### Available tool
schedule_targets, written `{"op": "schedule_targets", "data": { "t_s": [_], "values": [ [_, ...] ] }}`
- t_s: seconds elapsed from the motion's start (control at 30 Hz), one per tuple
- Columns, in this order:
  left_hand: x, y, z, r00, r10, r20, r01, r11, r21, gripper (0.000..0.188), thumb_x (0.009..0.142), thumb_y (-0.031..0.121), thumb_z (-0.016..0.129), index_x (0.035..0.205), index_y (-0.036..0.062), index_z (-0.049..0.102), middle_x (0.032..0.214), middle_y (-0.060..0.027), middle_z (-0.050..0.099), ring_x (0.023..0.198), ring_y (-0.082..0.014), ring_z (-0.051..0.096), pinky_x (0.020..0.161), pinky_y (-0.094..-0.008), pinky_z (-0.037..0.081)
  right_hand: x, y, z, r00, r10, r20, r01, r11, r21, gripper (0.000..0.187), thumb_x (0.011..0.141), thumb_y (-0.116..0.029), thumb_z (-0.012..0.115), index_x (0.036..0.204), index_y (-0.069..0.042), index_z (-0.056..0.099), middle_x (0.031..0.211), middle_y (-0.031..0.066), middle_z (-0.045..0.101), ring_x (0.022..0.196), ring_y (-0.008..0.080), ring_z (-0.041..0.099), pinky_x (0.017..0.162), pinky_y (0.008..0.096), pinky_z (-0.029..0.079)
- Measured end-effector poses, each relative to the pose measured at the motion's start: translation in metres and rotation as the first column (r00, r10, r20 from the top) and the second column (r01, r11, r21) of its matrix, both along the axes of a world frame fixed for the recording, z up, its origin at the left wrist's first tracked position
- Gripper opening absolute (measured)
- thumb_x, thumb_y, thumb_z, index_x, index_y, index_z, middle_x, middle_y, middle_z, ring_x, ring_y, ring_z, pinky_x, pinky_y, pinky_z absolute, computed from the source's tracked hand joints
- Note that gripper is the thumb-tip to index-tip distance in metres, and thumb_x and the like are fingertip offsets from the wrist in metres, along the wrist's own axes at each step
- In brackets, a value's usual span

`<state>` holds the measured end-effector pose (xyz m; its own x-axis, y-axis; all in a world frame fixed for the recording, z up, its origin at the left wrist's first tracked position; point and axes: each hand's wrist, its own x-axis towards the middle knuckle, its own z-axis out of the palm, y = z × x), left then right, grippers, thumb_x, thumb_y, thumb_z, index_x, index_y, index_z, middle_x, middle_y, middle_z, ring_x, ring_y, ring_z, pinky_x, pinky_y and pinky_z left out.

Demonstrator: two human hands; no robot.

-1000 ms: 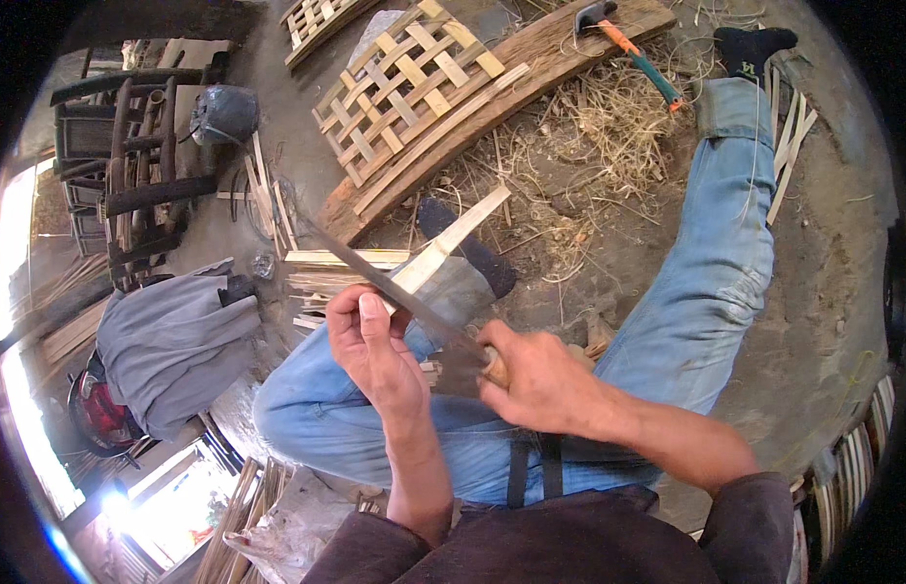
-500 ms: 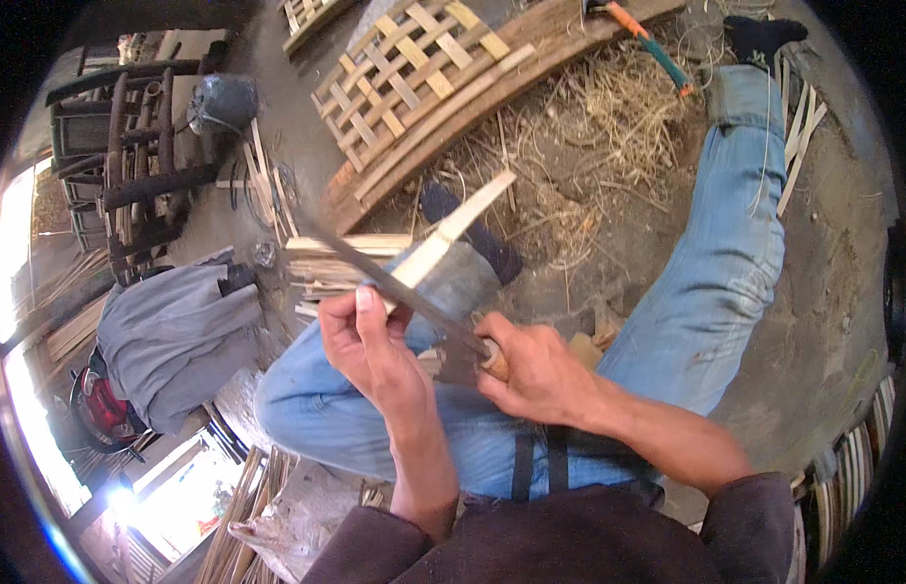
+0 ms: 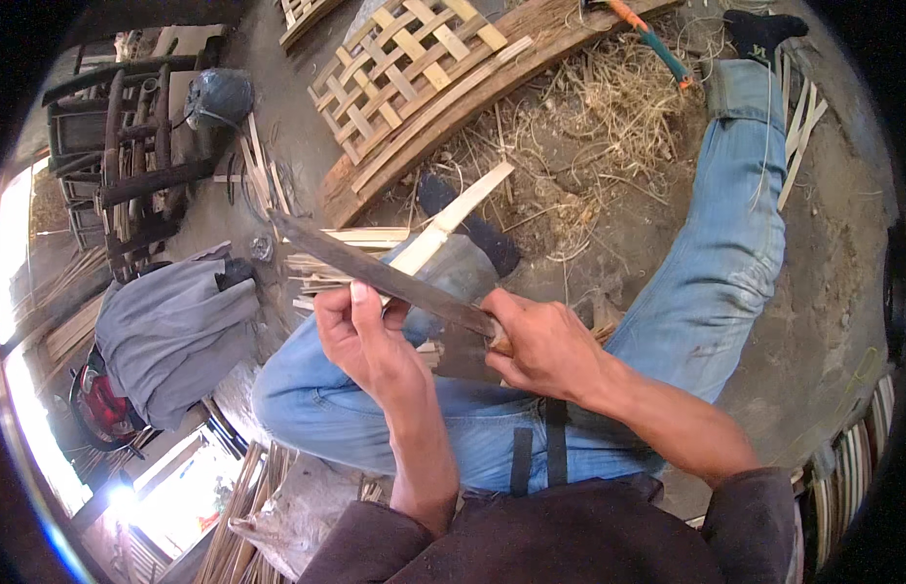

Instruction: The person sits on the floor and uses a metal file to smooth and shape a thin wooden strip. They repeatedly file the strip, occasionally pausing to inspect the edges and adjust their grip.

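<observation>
My right hand grips the short wooden handle of a long, dark-bladed machete. Its blade points to the far left and crosses over the near part of a pale bamboo strip. That strip is pinched in my left hand, thumb on top, close to the blade; the strip's near end is hidden behind the blade and fingers. From there it slants away to the far right, above my bent left leg. Whether the blade touches the strip I cannot tell.
Beyond my legs, a woven slat panel rests by a wooden plank. A hammer with an orange and green handle lies at the plank's far end, beside shavings. Cut strips lie left of my knee, near a grey cloth.
The machete has turned so that its broad side shows more, and its tip sits farther left. My right hand has shifted slightly; the left hand and bamboo strip have barely moved.
</observation>
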<state>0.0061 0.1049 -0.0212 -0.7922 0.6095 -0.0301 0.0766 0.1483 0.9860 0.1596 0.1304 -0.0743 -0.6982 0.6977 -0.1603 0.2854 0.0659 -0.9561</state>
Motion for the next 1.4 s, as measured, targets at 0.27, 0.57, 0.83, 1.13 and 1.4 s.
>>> {"op": "schedule_targets", "data": {
  "t_s": [0.27, 0.57, 0.83, 1.13, 1.4],
  "values": [
    [0.001, -0.002, 0.002, 0.998, 0.034, 0.046, -0.034, 0.999, 0.007, 0.012, 0.095, 0.014, 0.057, 0.091, 0.0058, 0.050, 0.092, -0.0046, 0.056, 0.079, -0.0108, 0.060, 0.065, -0.0255, 0.056, 0.000, -0.002, -0.023, 0.995, -0.031, 0.093, 0.035, 0.999, -0.041, 0.030, 0.078, -0.015, 0.063, 0.097, 0.004, 0.049, 0.080, 0.0285, 0.064, 0.077, 0.0467, 0.064, 0.070, 0.0526, 0.052],
    [0.004, -0.016, -0.002, 0.983, -0.057, -0.177, 0.045, 0.997, -0.069, 0.014, 0.097, 0.014, 0.057, 0.094, 0.0004, 0.054, 0.092, -0.0070, 0.057, 0.082, -0.0106, 0.058, 0.068, -0.0255, 0.056, 0.015, 0.004, -0.004, 0.992, 0.097, 0.075, -0.093, 0.994, -0.060, 0.036, 0.075, -0.014, 0.067, 0.104, 0.000, 0.052, 0.078, 0.0251, 0.064, 0.078, 0.0439, 0.064, 0.069, 0.0503, 0.052],
    [0.004, -0.033, -0.007, 0.960, -0.097, -0.262, 0.077, 0.993, -0.087, 0.013, 0.097, 0.011, 0.056, 0.096, -0.0018, 0.055, 0.093, -0.0077, 0.058, 0.077, -0.0084, 0.055, 0.069, -0.0263, 0.055, 0.016, 0.003, -0.013, 0.980, 0.141, 0.140, -0.140, 0.990, -0.018, 0.035, 0.076, -0.015, 0.068, 0.101, 0.001, 0.049, 0.074, 0.0255, 0.063, 0.075, 0.0458, 0.063, 0.067, 0.0521, 0.053],
    [0.003, -0.047, -0.004, 0.971, -0.086, -0.223, 0.051, 0.986, -0.156, 0.013, 0.097, 0.010, 0.056, 0.097, -0.0031, 0.054, 0.092, -0.0088, 0.057, 0.079, -0.0121, 0.057, 0.070, -0.0278, 0.055, -0.004, 0.009, -0.049, 0.970, -0.075, 0.229, 0.100, 0.990, -0.101, 0.029, 0.082, -0.019, 0.063, 0.093, 0.006, 0.052, 0.079, 0.0322, 0.063, 0.077, 0.0498, 0.062, 0.071, 0.0542, 0.051],
    [0.014, -0.134, -0.001, 0.921, -0.303, 0.245, 0.371, 0.873, -0.316, 0.019, 0.089, 0.003, 0.062, 0.105, -0.0018, 0.054, 0.096, -0.0104, 0.059, 0.082, -0.0142, 0.061, 0.075, -0.0282, 0.052, -0.023, -0.005, -0.038, 0.690, -0.719, 0.083, 0.520, 0.413, -0.748, 0.025, 0.083, -0.013, 0.073, 0.099, -0.001, 0.059, 0.079, 0.0053, 0.066, 0.064, 0.0133, 0.063, 0.057, 0.0283, 0.052]
  ]
}}
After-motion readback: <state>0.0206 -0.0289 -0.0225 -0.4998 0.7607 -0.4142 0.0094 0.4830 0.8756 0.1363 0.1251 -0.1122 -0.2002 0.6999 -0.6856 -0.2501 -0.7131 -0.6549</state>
